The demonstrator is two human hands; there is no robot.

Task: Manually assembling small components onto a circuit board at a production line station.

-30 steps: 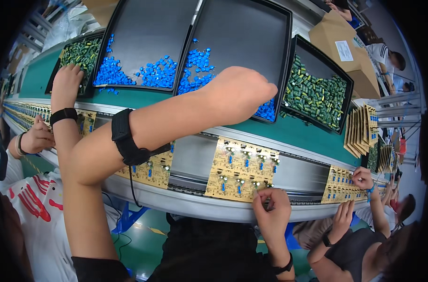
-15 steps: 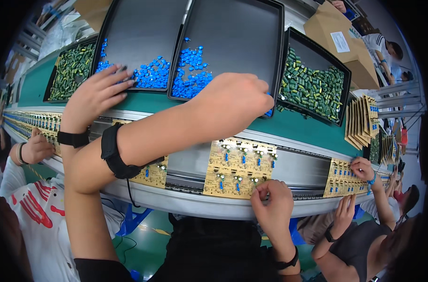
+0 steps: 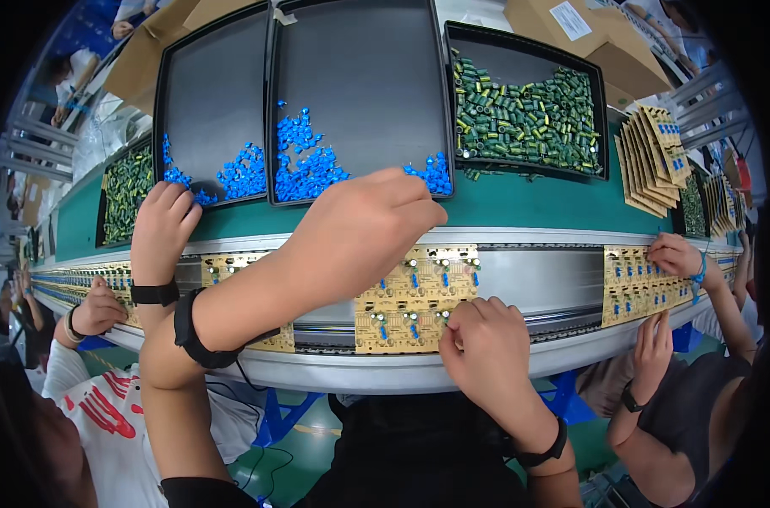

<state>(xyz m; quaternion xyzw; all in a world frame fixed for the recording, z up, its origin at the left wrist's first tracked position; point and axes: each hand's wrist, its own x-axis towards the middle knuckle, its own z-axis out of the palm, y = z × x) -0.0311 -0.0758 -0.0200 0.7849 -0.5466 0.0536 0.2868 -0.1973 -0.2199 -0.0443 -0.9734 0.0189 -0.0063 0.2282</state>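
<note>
Apparently, the left hand (image 3: 372, 222) is being held over the far edge of the circuit board (image 3: 419, 303), its fingers being curled; whether anything is being gripped cannot be told. The board is being supported by the conveyor (image 3: 537, 279). At its near right corner the right hand (image 3: 488, 345) is being positioned, thumb and forefinger being bent toward a small component (image 3: 445, 315); a pinch cannot be confirmed. Blue components (image 3: 305, 173) are being held in the black tray (image 3: 360, 76) beyond the board. Good placement is arguably being served by light fingertip pressure, neighbouring parts being left untilted.
</note>
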